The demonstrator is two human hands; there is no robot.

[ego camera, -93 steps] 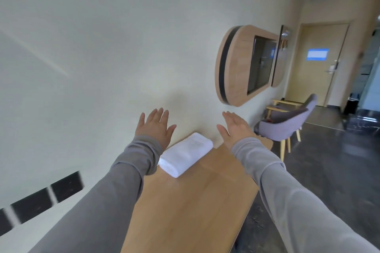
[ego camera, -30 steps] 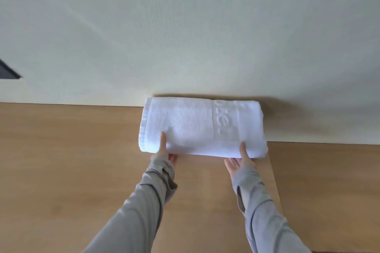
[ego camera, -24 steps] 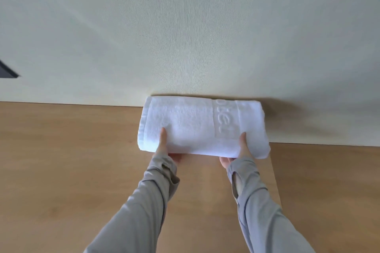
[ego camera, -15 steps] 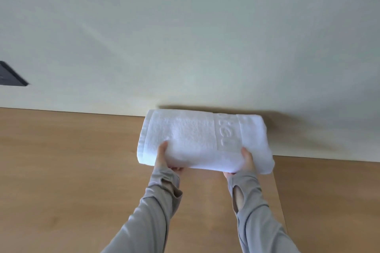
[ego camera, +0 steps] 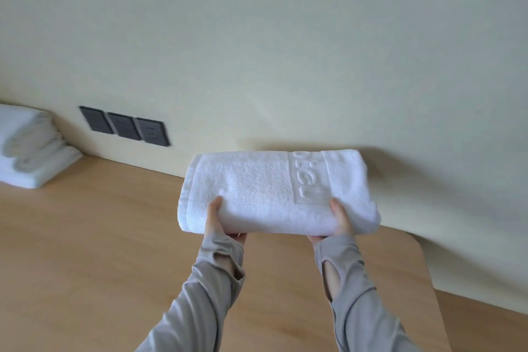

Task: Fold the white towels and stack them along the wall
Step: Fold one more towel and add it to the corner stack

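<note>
Head view: a folded white terry towel with an embossed band [ego camera: 271, 191] is held in both hands, just in front of the plain cream wall [ego camera: 257, 37] and above the far edge of the light wooden worktop [ego camera: 85, 251]. The left hand [ego camera: 218, 220] has its grip clamped on the towel's near edge towards its left end, thumb on top and fingers underneath. The right hand [ego camera: 340, 220] grips the same edge towards the right end in the same way. Both arms wear grey sleeves [ego camera: 200, 294]. Far left, a stack of folded white towels [ego camera: 31, 151] sits on the worktop against the wall. Between it and the held towel, 3 dark grey wall sockets [ego camera: 124, 126] sit side by side, low on the wall.
</note>
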